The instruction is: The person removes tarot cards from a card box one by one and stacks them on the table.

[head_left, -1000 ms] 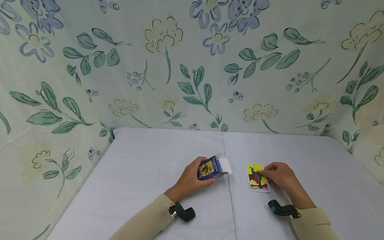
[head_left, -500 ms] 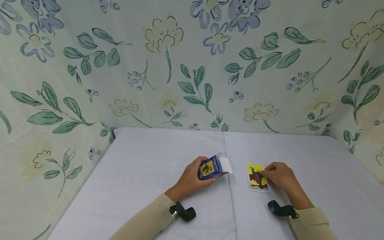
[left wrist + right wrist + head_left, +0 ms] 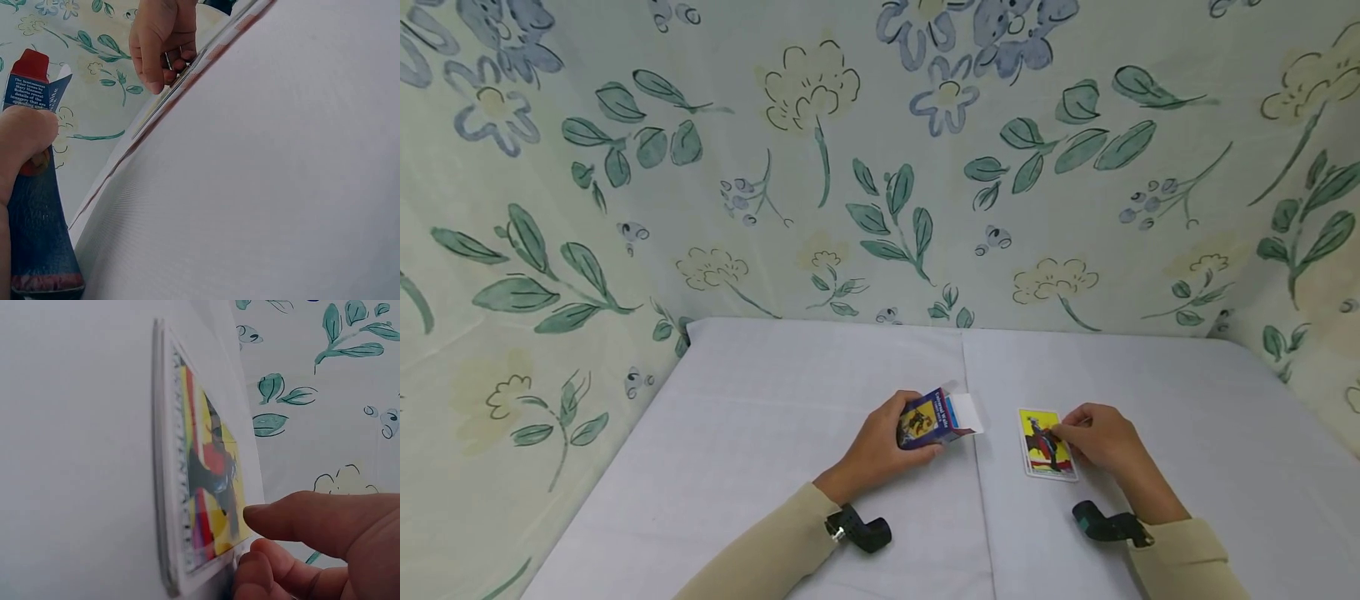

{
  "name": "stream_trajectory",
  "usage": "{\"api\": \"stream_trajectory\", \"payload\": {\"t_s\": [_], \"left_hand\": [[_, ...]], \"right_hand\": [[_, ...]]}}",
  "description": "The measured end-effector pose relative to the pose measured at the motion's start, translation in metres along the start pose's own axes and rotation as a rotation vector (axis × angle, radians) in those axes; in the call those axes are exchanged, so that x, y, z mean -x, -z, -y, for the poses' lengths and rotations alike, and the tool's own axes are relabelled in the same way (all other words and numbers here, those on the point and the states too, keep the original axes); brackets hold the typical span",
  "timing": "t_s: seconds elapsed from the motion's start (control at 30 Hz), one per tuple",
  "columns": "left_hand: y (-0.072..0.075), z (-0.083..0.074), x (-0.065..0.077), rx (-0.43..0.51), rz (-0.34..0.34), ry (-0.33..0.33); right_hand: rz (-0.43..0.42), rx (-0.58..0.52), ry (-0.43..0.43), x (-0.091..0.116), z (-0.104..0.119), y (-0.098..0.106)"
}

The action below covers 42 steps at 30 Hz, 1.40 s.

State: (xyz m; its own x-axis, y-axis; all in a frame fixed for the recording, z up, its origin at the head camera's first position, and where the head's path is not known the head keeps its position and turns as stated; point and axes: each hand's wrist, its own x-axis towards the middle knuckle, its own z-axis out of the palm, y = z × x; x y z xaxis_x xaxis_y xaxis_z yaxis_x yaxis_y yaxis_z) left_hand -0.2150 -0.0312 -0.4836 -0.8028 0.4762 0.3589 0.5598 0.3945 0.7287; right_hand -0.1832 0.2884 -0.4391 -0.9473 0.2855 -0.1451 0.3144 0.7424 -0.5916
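My left hand (image 3: 874,440) grips a dark blue tarot card box (image 3: 922,422), thumb along one side and fingers round the other. The box lies tilted, its open end and white flap (image 3: 964,413) facing right; in the left wrist view its red tab (image 3: 31,64) sticks out past my thumb. To the right, a thin stack of tarot cards (image 3: 1037,442) lies face up on the cloth, the top one yellow with a rider figure. My right hand (image 3: 1103,437) pinches the stack's right edge, thumb (image 3: 281,519) on top and curled fingers (image 3: 259,569) below the edge.
A white cloth (image 3: 775,375) covers the table, with a crease running front to back between box and cards. Floral fabric (image 3: 820,208) hangs behind and at the sides. A black wrist camera (image 3: 865,531) sits at my left cuff, another camera (image 3: 1105,523) at the right.
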Motion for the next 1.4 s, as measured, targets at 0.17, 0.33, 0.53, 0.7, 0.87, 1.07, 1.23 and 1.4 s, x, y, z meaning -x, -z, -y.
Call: {"api": "stream_trajectory", "payload": {"t_s": [0.17,0.33,0.53,0.7,0.87,1.07,1.23,1.4], "left_hand": [[0.001,0.000,-0.001,0.006,-0.011,-0.018],[0.001,0.000,-0.002,0.007,-0.007,-0.023],[0.002,0.003,-0.002,0.013,0.001,-0.017],[0.003,0.005,0.000,0.019,0.006,-0.013],[0.003,0.006,0.003,0.023,0.000,-0.002],[0.001,0.003,0.005,0.034,0.004,0.003],[0.000,0.000,0.002,0.032,-0.003,-0.013],[0.001,-0.002,0.001,0.027,-0.005,-0.006]], "right_hand": [[-0.004,-0.014,0.018,0.000,0.003,0.001],[-0.007,-0.030,0.046,0.002,0.010,0.003],[0.019,-0.082,0.123,0.000,0.017,-0.001],[-0.024,-0.096,0.232,-0.024,0.014,-0.013],[-0.035,-0.164,0.271,-0.021,0.045,-0.010],[-0.043,-0.187,0.272,0.011,0.093,0.000],[-0.053,-0.166,0.285,0.027,0.112,0.005],[-0.036,-0.157,0.309,0.029,0.116,0.002]]}}
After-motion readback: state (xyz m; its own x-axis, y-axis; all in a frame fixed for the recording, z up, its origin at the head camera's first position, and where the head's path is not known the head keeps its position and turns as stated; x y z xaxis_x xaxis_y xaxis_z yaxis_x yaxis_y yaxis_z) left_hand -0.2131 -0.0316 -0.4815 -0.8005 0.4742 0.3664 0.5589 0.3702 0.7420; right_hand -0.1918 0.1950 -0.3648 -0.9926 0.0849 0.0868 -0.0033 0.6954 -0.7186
